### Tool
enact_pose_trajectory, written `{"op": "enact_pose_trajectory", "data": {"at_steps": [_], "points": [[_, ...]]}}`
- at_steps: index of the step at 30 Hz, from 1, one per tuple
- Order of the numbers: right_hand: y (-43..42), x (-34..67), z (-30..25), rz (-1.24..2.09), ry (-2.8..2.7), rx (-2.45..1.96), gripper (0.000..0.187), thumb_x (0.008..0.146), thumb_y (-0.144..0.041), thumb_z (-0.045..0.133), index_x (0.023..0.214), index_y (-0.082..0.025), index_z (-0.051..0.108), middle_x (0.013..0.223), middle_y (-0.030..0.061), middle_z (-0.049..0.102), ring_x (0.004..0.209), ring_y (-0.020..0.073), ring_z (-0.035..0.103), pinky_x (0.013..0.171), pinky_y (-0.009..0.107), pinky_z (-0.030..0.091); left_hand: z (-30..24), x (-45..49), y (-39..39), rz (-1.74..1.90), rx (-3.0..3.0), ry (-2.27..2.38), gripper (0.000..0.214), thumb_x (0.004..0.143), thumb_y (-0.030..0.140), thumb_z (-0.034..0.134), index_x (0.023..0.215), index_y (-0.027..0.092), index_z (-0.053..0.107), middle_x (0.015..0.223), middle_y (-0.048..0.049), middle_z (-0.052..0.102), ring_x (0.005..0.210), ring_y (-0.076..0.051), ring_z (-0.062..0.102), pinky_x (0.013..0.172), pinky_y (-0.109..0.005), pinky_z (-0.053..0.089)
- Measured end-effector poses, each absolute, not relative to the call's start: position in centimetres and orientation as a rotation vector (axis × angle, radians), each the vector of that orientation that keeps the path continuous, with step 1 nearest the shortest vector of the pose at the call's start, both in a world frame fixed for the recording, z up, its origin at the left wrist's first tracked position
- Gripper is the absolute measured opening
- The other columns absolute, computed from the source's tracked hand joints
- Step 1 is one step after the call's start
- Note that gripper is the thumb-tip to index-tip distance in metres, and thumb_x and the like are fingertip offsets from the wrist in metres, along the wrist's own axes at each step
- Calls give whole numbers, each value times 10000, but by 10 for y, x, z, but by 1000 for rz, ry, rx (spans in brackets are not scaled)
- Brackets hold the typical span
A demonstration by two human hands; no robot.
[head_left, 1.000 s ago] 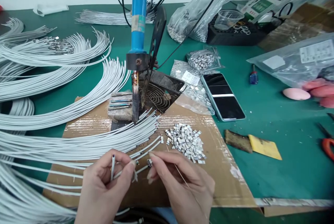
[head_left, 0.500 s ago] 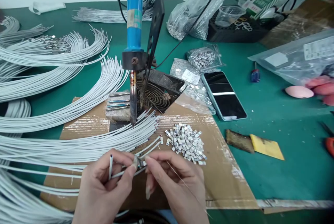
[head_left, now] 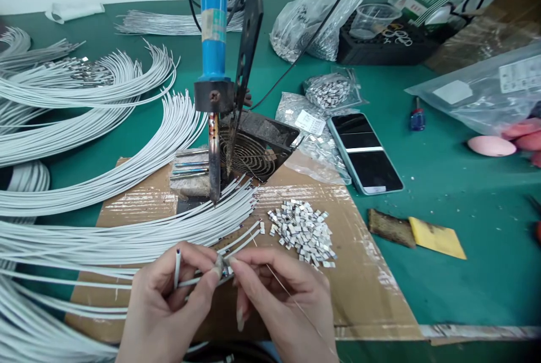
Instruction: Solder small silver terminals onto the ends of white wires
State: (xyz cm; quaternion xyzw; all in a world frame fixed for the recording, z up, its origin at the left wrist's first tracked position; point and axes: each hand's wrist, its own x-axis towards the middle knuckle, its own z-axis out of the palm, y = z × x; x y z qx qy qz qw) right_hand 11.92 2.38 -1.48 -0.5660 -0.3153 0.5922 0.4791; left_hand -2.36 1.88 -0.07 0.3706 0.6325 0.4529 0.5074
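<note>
Low in the middle, my left hand [head_left: 173, 295] is closed on a white cable [head_left: 188, 282], with a short cut end [head_left: 177, 267] standing up between its fingers. The thumb and index finger pinch the cable's tip. My right hand [head_left: 283, 295] meets it there, its thumb and index finger closed on a small white-and-silver piece [head_left: 230, 270] at that tip. Fingertips partly cover the join. A thin wire, like solder [head_left: 291, 298], runs across my right hand. Just beyond lie a bundle of white cables [head_left: 203, 233] and a pile of small silver-white pieces [head_left: 302, 230].
A blue-handled soldering iron [head_left: 214, 53] stands tip-down in front of a small black fan [head_left: 249, 154]. Cardboard [head_left: 359, 295] lies beneath my hands. Rightward are a phone [head_left: 366, 154], a yellow sponge [head_left: 437, 238] and a small screwdriver [head_left: 417, 118]. More cable bundles [head_left: 84, 194] spread left.
My right hand has shifted slightly left, its fingertips closer to my left hand's. My left hand keeps its pinch on the cable. The whole view has moved a little.
</note>
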Motion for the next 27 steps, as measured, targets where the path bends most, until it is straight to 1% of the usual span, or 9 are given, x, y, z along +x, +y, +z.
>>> {"op": "enact_pose_trajectory", "data": {"at_steps": [4, 7, 11, 17, 27], "points": [[24, 119, -16, 1459, -746, -1376, 179, 795, -349, 859, 702, -201, 821, 450, -30, 615, 366, 92, 587, 394, 144, 507, 5, -15, 21, 1130, 823, 1573, 161, 694, 170, 839, 583, 222, 735, 711, -3, 743, 711, -146, 707, 666, -140, 559], [24, 119, -16, 1453, -754, -1366, 175, 801, -343, 856, 710, -198, 819, 456, -36, 603, 370, 88, 583, 395, 142, 500, 7, -14, 21, 1107, 822, 1584, 165, 701, 187, 837, 581, 220, 728, 713, -5, 741, 707, -146, 703, 662, -142, 554], [24, 120, -17, 1435, -796, -1351, 187, 821, -345, 843, 709, -199, 812, 464, -35, 606, 374, 89, 580, 392, 146, 489, 7, -15, 21, 1066, 826, 1592, 158, 732, 220, 827, 608, 217, 729, 739, -15, 763, 738, -159, 711, 704, -160, 564], [24, 121, -18, 1431, -820, -1351, 179, 836, -338, 831, 726, -197, 819, 475, -34, 604, 376, 94, 581, 397, 155, 500, 6, -16, 22, 1074, 839, 1575, 163, 714, 212, 833, 583, 214, 736, 723, -12, 734, 715, -160, 700, 676, -173, 555], [25, 121, -19, 1424, -805, -1363, 180, 818, -342, 838, 718, -194, 819, 465, -28, 596, 369, 108, 574, 390, 181, 496, 6, -14, 24, 1070, 829, 1610, 173, 692, 214, 856, 574, 213, 729, 721, -30, 736, 737, -186, 698, 668, -197, 564]]}}
